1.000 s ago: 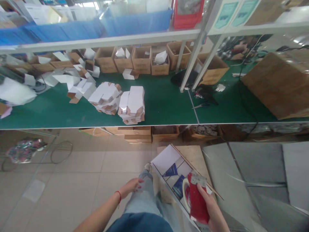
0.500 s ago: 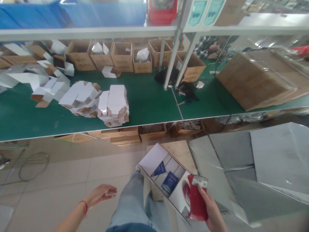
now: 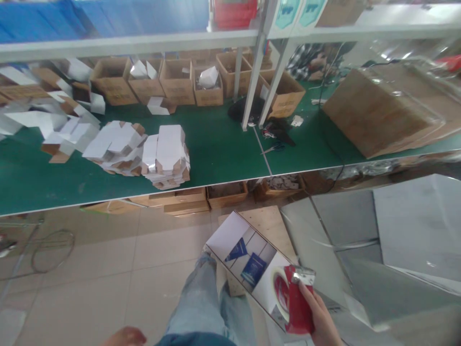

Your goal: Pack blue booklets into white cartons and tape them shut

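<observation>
My right hand (image 3: 319,312) is closed round a red tape dispenser (image 3: 300,307) with a metal end and a roll of tape (image 3: 281,290) on its side. Beneath the dispenser, a shallow open white box (image 3: 226,235) lies tilted at my knees. Inside it are blue printed pieces (image 3: 254,269) and white dividers. Only a blurred part of my left hand (image 3: 127,336) shows at the bottom edge, left of my legs and apart from the box; its fingers cannot be made out.
A green workbench (image 3: 219,163) runs across, bearing stacks of folded white cartons (image 3: 167,154), scissors (image 3: 273,147), brown boxes (image 3: 176,81) and a big taped carton (image 3: 382,113). Large grey-white cartons (image 3: 410,230) stand at my right. A shelf (image 3: 144,45) crosses above the bench.
My left hand has dropped down and mostly out of view. My right hand and the tape dispenser have shifted slightly down and right. The white box has stayed nearly in place.
</observation>
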A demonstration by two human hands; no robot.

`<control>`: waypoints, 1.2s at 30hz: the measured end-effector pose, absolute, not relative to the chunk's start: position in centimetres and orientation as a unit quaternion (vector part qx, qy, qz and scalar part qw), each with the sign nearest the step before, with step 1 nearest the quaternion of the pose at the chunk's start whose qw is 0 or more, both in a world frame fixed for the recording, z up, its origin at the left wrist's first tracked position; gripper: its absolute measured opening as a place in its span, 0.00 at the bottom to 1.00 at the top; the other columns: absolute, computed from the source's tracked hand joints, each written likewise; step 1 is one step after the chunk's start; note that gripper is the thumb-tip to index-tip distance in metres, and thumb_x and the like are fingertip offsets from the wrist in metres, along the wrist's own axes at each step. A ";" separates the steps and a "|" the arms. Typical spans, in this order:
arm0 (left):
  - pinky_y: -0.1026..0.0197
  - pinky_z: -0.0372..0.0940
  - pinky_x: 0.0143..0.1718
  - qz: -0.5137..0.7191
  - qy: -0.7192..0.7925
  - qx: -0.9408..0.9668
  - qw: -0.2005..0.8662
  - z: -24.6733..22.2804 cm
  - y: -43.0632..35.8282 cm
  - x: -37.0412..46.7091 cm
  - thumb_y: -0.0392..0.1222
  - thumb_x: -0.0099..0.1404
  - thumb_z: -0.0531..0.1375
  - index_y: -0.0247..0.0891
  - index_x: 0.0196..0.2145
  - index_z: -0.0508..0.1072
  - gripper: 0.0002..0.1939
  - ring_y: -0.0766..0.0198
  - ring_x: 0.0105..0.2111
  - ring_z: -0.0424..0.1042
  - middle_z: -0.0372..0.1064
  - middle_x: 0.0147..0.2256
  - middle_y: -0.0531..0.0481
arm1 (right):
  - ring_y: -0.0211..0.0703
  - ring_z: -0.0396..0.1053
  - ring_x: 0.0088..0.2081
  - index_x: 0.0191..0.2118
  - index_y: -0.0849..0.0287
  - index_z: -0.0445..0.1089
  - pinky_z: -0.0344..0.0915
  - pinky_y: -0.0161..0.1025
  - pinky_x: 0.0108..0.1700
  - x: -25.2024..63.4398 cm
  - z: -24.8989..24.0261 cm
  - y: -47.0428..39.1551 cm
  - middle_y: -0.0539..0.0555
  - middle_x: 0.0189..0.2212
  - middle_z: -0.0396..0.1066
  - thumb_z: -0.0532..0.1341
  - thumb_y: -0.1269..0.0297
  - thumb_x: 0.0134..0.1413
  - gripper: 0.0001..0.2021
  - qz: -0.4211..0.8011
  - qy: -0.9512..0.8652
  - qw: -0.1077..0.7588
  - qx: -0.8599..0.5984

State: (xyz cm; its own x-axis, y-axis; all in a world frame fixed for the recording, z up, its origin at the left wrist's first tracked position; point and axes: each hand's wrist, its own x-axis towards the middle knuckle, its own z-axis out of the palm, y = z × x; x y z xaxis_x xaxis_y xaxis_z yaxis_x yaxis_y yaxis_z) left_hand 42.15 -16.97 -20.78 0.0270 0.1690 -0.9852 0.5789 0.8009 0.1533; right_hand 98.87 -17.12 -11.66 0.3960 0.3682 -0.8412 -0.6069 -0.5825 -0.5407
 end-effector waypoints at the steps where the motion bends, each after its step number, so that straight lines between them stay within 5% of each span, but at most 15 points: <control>1: 0.41 0.69 0.45 -0.158 0.704 0.344 0.601 -21.1 -15.4 42.7 0.61 0.41 0.65 0.45 0.21 0.69 0.18 0.44 0.33 0.76 0.72 0.24 0.50 | 0.43 0.72 0.23 0.34 0.61 0.75 0.67 0.32 0.22 98.8 -11.7 -17.0 0.54 0.25 0.78 0.79 0.44 0.32 0.29 0.533 0.070 0.458 -0.708; 3: 0.39 0.68 0.50 -0.114 0.716 0.506 0.466 -21.3 -10.8 45.3 0.62 0.44 0.62 0.45 0.23 0.69 0.19 0.41 0.39 0.76 0.74 0.28 0.47 | 0.40 0.70 0.22 0.31 0.61 0.74 0.66 0.30 0.22 98.8 -12.0 -16.7 0.53 0.23 0.77 0.79 0.44 0.30 0.28 0.521 0.025 0.471 -0.712; 5: 0.42 0.62 0.61 -0.031 0.654 0.635 0.409 -20.9 -5.5 49.7 0.55 0.47 0.65 0.42 0.39 0.75 0.22 0.40 0.53 0.71 0.76 0.48 0.40 | 0.38 0.68 0.21 0.29 0.63 0.75 0.64 0.30 0.22 99.2 -12.4 -15.9 0.53 0.20 0.75 0.79 0.43 0.28 0.28 0.523 -0.026 0.465 -0.714; 7: 0.43 0.54 0.67 -0.004 0.557 0.712 0.429 -20.7 -0.7 55.0 0.46 0.49 0.68 0.40 0.57 0.70 0.36 0.44 0.63 0.63 0.66 0.62 0.38 | 0.38 0.65 0.19 0.26 0.63 0.74 0.62 0.31 0.20 100.2 -12.9 -14.7 0.53 0.18 0.73 0.80 0.43 0.26 0.28 0.521 -0.060 0.458 -0.717; 9: 0.42 0.45 0.71 -0.016 0.453 0.743 0.492 -21.1 2.8 59.9 0.42 0.48 0.71 0.40 0.63 0.64 0.45 0.43 0.67 0.56 0.58 0.67 0.38 | 0.38 0.64 0.18 0.23 0.63 0.73 0.62 0.32 0.19 101.7 -13.5 -12.8 0.52 0.17 0.72 0.80 0.42 0.23 0.29 0.511 -0.069 0.467 -0.718; 11: 0.44 0.50 0.69 -0.034 0.405 0.749 0.523 -22.4 5.0 63.6 0.43 0.47 0.73 0.38 0.63 0.66 0.46 0.42 0.65 0.61 0.62 0.65 0.38 | 0.40 0.65 0.18 0.24 0.62 0.73 0.63 0.33 0.19 103.5 -14.3 -10.5 0.52 0.17 0.72 0.79 0.42 0.24 0.29 0.484 -0.075 0.489 -0.722; 15: 0.48 0.58 0.66 -0.088 0.310 0.745 0.583 -25.7 7.2 66.4 0.48 0.50 0.73 0.42 0.50 0.79 0.28 0.44 0.63 0.64 0.75 0.56 0.46 | 0.43 0.70 0.21 0.29 0.63 0.75 0.66 0.34 0.21 106.2 -17.3 -5.5 0.55 0.22 0.76 0.79 0.42 0.27 0.29 0.468 -0.073 0.496 -0.727; 19: 0.47 0.54 0.68 -0.165 0.222 0.757 0.592 -26.6 8.7 66.4 0.53 0.52 0.72 0.49 0.53 0.77 0.30 0.47 0.68 0.56 0.71 0.60 0.48 | 0.41 0.69 0.20 0.32 0.63 0.75 0.65 0.33 0.19 106.8 -20.8 -3.0 0.55 0.23 0.76 0.79 0.44 0.29 0.29 0.543 -0.018 0.469 -0.696; 23: 0.42 0.40 0.72 -0.214 0.098 0.808 0.540 -25.7 10.1 66.4 0.51 0.57 0.69 0.55 0.54 0.75 0.26 0.47 0.72 0.46 0.69 0.61 0.50 | 0.41 0.72 0.24 0.33 0.62 0.74 0.69 0.32 0.24 106.6 -22.3 -3.2 0.55 0.25 0.78 0.78 0.46 0.35 0.26 0.572 0.029 0.476 -0.667; 26: 0.40 0.39 0.71 -0.213 0.082 0.802 0.552 -25.8 10.7 66.5 0.53 0.60 0.67 0.55 0.58 0.71 0.28 0.45 0.71 0.48 0.68 0.62 0.50 | 0.42 0.74 0.26 0.36 0.60 0.74 0.71 0.33 0.27 106.0 -22.8 -4.2 0.54 0.27 0.79 0.77 0.45 0.38 0.26 0.565 0.044 0.499 -0.655; 29: 0.43 0.49 0.68 -0.175 0.152 0.795 0.560 -27.2 10.1 66.7 0.55 0.63 0.64 0.52 0.52 0.76 0.20 0.46 0.67 0.58 0.73 0.57 0.49 | 0.42 0.73 0.26 0.35 0.61 0.74 0.69 0.34 0.28 104.4 -24.1 -5.5 0.53 0.26 0.78 0.77 0.41 0.35 0.29 0.559 0.021 0.513 -0.651; 32: 0.45 0.64 0.58 -0.043 0.365 0.797 0.479 -28.8 8.6 67.4 0.59 0.57 0.68 0.39 0.46 0.75 0.26 0.44 0.55 0.69 0.74 0.51 0.39 | 0.41 0.70 0.23 0.32 0.62 0.73 0.66 0.34 0.25 102.3 -26.1 -7.2 0.52 0.23 0.76 0.76 0.38 0.34 0.30 0.550 -0.013 0.499 -0.670; 36: 0.40 0.57 0.63 0.125 0.447 0.840 0.280 -30.3 8.7 69.6 0.54 0.64 0.63 0.38 0.55 0.69 0.27 0.43 0.61 0.61 0.67 0.57 0.37 | 0.42 0.70 0.23 0.33 0.62 0.74 0.66 0.35 0.25 100.8 -28.1 -8.9 0.53 0.24 0.77 0.75 0.38 0.36 0.30 0.528 -0.019 0.498 -0.687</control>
